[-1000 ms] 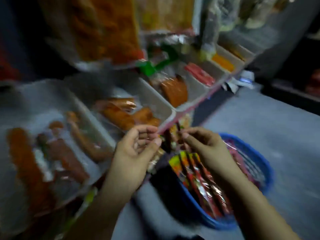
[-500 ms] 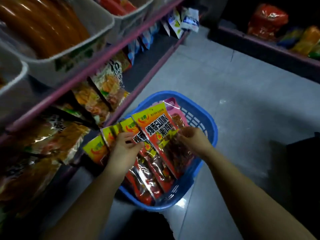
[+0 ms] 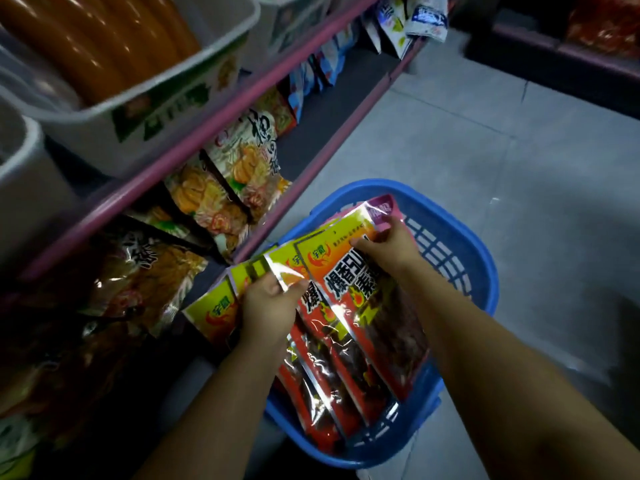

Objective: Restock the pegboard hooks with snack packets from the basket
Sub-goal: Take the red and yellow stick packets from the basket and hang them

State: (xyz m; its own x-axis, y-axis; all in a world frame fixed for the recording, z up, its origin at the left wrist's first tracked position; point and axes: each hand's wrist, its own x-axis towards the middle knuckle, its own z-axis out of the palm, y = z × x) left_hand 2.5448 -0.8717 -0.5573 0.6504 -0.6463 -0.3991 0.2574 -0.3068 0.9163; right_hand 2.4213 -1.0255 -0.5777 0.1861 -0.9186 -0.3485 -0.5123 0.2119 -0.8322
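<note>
Gathering the fanned snack packets (image 3: 346,327) over the blue basket (image 3: 460,258), my left hand (image 3: 268,306) and right hand (image 3: 388,249) both pinch their tops; next I must probably lift them to the hooks.

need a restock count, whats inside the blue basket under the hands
The blue basket holds a fanned stack of red-and-yellow snack packets, with a pink packet behind them. The left hand and right hand grip packets. Anything beneath the stack is covered.
</note>
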